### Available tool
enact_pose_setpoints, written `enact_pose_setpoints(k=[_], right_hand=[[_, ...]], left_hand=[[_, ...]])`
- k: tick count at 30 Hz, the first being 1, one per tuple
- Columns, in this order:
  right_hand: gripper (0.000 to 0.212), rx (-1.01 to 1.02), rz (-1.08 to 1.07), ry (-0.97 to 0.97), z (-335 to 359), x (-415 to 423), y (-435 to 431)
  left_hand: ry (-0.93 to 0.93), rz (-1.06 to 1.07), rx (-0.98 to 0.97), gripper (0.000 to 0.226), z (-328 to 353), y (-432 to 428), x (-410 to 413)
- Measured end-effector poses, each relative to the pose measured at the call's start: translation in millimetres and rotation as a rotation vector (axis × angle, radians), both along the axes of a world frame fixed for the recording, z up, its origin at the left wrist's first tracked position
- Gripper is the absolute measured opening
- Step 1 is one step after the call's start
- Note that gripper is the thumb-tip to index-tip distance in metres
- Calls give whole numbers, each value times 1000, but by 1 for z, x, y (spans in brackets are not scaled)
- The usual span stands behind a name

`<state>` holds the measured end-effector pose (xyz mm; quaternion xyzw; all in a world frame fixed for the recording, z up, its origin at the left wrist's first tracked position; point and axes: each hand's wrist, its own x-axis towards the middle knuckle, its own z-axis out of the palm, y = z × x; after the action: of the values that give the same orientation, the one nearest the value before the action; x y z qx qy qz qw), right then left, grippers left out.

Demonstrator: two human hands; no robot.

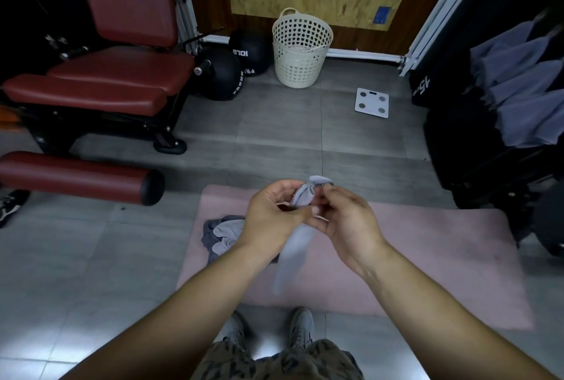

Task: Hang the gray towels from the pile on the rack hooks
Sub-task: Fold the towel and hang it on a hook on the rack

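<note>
A light gray towel (pixel 293 251) hangs from both of my hands above the pink mat (pixel 427 257). My left hand (pixel 271 218) and my right hand (pixel 345 221) pinch its bunched top end together in front of me; the rest droops down between my forearms. The pile of gray towels (pixel 221 236) lies on the mat's left part, just left of my left wrist, partly hidden by it. At the right edge, several gray towels (pixel 525 96) hang on the dark rack (pixel 457 141); its hooks are not discernible.
A red padded gym bench (pixel 116 74) with a roller pad (pixel 76 176) fills the left. Black medicine balls (pixel 225 74), a cream perforated basket (pixel 300 47) and a white scale (pixel 371 102) sit near the far wall. My shoes (pixel 300 324) stand at the mat's near edge.
</note>
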<state>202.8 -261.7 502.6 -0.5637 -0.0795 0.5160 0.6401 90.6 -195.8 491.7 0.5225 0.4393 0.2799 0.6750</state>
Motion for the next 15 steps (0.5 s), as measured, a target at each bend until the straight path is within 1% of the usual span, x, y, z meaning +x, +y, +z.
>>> enact_pose_setpoints(k=[2,4,7,8,10,11,12,13,14,15], right_hand=[[22,9,3,38,3,5,-2],[21,45,15,86,6,8,-3],[15,113,39,110,8,10,-7],[19,131,45,98,6,11,-8],[33,144,82,56,3,13,-12],[36,124,117,-15,2,15,-13],[36,74,155,-171,0,19,-15],[34,5,185,-409,-3,26,-15],[35,-57,210,-674,-5,35,-16],[37,-95,235,-894,-8,43,-16]], left_hand=[[2,-36,48,40,-2,1,-1],[0,-10,84,33,-1,2,0],[-68,18,58,23,3,2,3],[-89,22,39,21,4,2,4],[-105,18,28,22,4,4,3],[-102,4,42,23,5,6,2],[-94,-16,66,22,6,9,0],[-86,-33,90,21,7,12,-2],[-88,-42,104,20,8,15,-3],[-100,-50,106,21,10,19,-5]])
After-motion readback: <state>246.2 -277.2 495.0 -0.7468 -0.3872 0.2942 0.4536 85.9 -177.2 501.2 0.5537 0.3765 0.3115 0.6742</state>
